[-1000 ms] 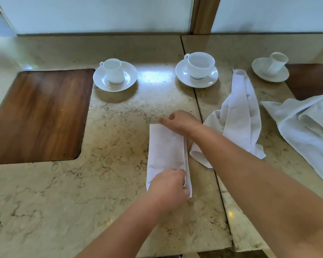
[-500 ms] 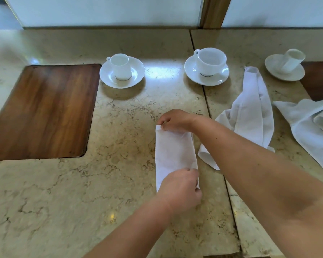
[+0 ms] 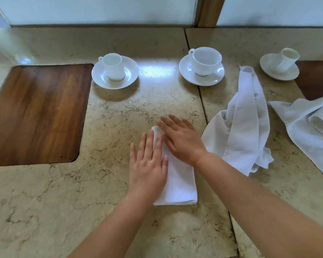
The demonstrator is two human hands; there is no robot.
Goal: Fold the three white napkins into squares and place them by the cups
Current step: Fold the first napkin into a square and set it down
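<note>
Much of the folded napkin [image 3: 177,185] is hidden: its far half lies under both palms, so only the far left corner and the near end, a smooth white rectangle with a folded edge, can be seen, and whether the far edge is square cannot be told. At the right border a second loose napkin [image 3: 306,127] is cut off by the frame, as is a dark wooden panel [image 3: 317,79] behind it. The right cup [image 3: 287,59] looks tilted on its saucer, though wide-angle distortion makes this hard to judge. The folded napkin lies on the marble counter [image 3: 119,118] near the middle, lengthwise away from the person, directly beneath the hands. The left hand [image 3: 147,164] rests flat, fingers spread wide and pointing away, its palm covering the strip's left edge and partly the bare stone beside it. The right hand [image 3: 181,138] is also flat and open, fingers extended toward the far left, laid across the strip's far part, the forearm crossing in from the lower right. Neither hand grasps anything; both press palm down. Just right of them a crumpled napkin [image 3: 239,123] stretches toward the middle cup [image 3: 206,60], and the left cup [image 3: 113,67] stands on its saucer beside a wooden inset [image 3: 35,112].
</note>
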